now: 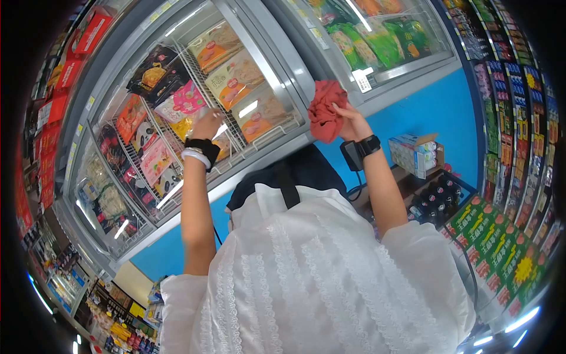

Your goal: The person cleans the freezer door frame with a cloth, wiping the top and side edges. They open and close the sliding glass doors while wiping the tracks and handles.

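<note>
A crumpled red cloth (328,112) is gripped in my right hand (355,123), thumb and fingers closed on it beside the freezer's grey frame. My left hand (207,125), with a black band and a white band at the wrist, reaches over the freezer (283,127). It overlaps the lower edge of a pink and white package (184,101) in this view. The left fingers are blurred, and I cannot tell whether they hold anything. Around that hand lie flat packs with orange pictures (239,79), a dark food bag (156,74) and wire dividers.
Green bags (377,44) fill another freezer section at the top right. Below the blue panel (407,109) stand an open carton (415,154), dark bottles (439,194) and stacked green boxes (501,248). Packed shelves (519,118) rise on the right.
</note>
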A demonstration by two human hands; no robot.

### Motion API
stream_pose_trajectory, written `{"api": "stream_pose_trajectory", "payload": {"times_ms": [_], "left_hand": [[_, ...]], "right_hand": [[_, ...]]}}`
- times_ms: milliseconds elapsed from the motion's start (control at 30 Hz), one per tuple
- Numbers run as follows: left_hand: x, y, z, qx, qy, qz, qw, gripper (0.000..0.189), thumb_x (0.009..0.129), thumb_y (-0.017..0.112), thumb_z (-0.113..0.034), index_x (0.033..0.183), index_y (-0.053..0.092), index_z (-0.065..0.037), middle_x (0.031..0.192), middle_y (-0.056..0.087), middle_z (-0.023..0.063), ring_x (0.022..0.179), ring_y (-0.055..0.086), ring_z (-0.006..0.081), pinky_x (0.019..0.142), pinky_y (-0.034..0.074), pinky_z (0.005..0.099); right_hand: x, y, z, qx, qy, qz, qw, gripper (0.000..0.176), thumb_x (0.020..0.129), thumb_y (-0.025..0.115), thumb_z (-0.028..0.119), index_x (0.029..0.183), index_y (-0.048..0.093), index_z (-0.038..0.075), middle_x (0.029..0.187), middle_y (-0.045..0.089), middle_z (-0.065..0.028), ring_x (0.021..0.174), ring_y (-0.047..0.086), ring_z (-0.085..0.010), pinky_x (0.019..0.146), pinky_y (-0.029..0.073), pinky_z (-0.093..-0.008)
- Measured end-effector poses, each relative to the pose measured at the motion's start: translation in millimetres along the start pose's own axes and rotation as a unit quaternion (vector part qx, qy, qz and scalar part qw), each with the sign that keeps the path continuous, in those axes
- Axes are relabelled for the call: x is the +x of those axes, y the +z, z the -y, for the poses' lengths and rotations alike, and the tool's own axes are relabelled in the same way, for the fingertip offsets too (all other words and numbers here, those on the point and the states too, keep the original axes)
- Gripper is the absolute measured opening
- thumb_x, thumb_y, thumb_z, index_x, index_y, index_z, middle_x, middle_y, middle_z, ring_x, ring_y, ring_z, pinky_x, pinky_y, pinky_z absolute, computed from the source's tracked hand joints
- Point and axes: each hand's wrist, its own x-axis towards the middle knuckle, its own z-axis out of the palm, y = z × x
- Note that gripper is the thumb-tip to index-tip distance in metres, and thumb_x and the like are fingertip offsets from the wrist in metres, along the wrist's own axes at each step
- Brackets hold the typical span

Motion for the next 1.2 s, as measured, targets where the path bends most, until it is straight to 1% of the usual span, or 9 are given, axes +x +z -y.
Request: {"api": "stream_pose_trajectory", "payload": {"times_ms": [200,300,367,433,700,833,900,967,1200], "left_hand": [[40,-45,-13,0.016,0.013,-0.008,1.0,0.037,0.089,0.052,-0.032,0.117,0.055,-0.007,0.098,0.063,0.0169,0.09,0.062,0.027,0.078,0.046,0.0365],[41,-58,-50,-0.236,-0.041,0.068,0.969,0.033,0.093,0.047,-0.027,0.12,0.053,-0.009,0.104,0.064,0.011,0.093,0.062,0.0182,0.078,0.047,0.0317],[44,-62,-63,-0.488,-0.041,0.111,0.865,0.031,0.096,0.043,-0.019,0.124,0.051,-0.007,0.11,0.062,0.0076,0.092,0.062,0.0123,0.079,0.05,0.0263],[50,-56,-72,-0.504,-0.025,0.103,0.857,0.033,0.097,0.041,-0.019,0.126,0.048,-0.005,0.116,0.059,0.0081,0.098,0.061,0.0127,0.08,0.05,0.0254],[90,-43,-67,-0.325,-0.027,0.231,0.917,0.034,0.094,0.048,-0.024,0.124,0.051,-0.008,0.111,0.063,0.0073,0.094,0.061,0.0089,0.072,0.049,0.0221],[87,-144,-53,-0.326,0.032,0.148,0.933,0.037,0.095,0.048,-0.026,0.126,0.05,-0.006,0.11,0.06,0.0072,0.101,0.057,0.0134,0.086,0.045,0.0247],[81,-199,-43,-0.326,-0.058,0.095,0.939,0.037,0.09,0.057,-0.029,0.116,0.054,-0.004,0.106,0.066,0.0118,0.091,0.065,0.0154,0.071,0.053,0.0252],[51,-238,-60,-0.297,0.035,0.039,0.953,0.03,0.091,0.055,-0.025,0.112,0.056,-0.004,0.095,0.067,0.0081,0.08,0.065,0.0145,0.066,0.052,0.0234],[16,-317,-32,0.058,0.062,0.037,0.996,0.036,0.091,0.051,-0.02,0.124,0.05,-0.006,0.103,0.061,0.0087,0.095,0.058,0.0188,0.084,0.046,0.0304]], "right_hand": [[-14,20,-5,0.029,-0.029,0.004,0.999,0.045,0.09,0.056,0.019,0.129,0.041,0.001,0.123,0.053,-0.0125,0.112,0.053,-0.0235,0.095,0.043,-0.0374],[-20,-5,-9,-0.097,-0.018,-0.065,0.993,0.05,0.086,0.062,0.02,0.128,0.042,0.001,0.117,0.055,-0.0111,0.106,0.056,-0.0211,0.091,0.046,-0.0353],[-25,-17,-13,-0.079,-0.019,-0.094,0.992,0.052,0.084,0.065,0.018,0.127,0.042,0.001,0.115,0.056,-0.01,0.103,0.057,-0.0197,0.088,0.047,-0.0337],[-31,-21,-16,-0.077,-0.027,-0.113,0.99,0.05,0.085,0.062,0.017,0.128,0.042,0.001,0.115,0.056,-0.0103,0.104,0.056,-0.02,0.089,0.046,-0.034],[-48,-4,-8,0.015,-0.053,-0.076,0.996,0.052,0.085,0.061,0.018,0.129,0.042,-0.001,0.122,0.054,-0.0112,0.109,0.054,-0.0222,0.095,0.043,-0.0353],[-54,-29,-11,0.007,-0.01,-0.087,0.996,0.047,0.087,0.058,0.019,0.127,0.044,0.0,0.123,0.054,-0.0118,0.111,0.055,-0.0216,0.095,0.042,-0.0351],[-64,-22,-10,-0.019,-0.026,-0.122,0.992,0.047,0.087,0.056,0.017,0.129,0.042,0.0,0.124,0.054,-0.0134,0.112,0.054,-0.0242,0.097,0.041,-0.0376],[-71,-26,-10,0.002,-0.036,-0.133,0.99,0.048,0.087,0.055,0.015,0.131,0.041,0.0,0.125,0.053,-0.0144,0.113,0.054,-0.0268,0.099,0.04,-0.0396],[-70,-2,-7,-0.017,-0.02,-0.147,0.989,0.045,0.084,0.061,0.015,0.124,0.048,0.0,0.119,0.057,-0.0124,0.111,0.055,-0.0244,0.096,0.042,-0.0384]]}}
